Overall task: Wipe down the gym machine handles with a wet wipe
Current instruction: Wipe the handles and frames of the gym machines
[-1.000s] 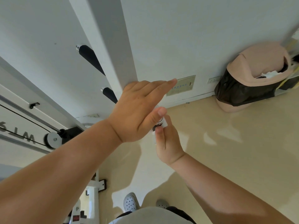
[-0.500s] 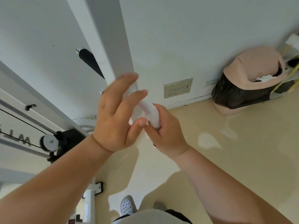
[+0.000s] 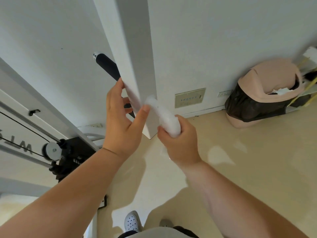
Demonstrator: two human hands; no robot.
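Head view: your right hand is curled round the wet wipe, wrapped tube-like and jutting from the white post's lower corner. Your left hand is loose, fingers spread, thumb touching the wipe's upper end. Higher up, a black handle pokes out behind the post.

Bright, even light; glossy floor glare, soft shadows, wide-angle edge distortion.

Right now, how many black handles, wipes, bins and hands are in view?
Handles: 2 (upper handle, lower handle)
Wipe: 1
Bin: 1
Hands: 2 (left hand, right hand)
Total: 6
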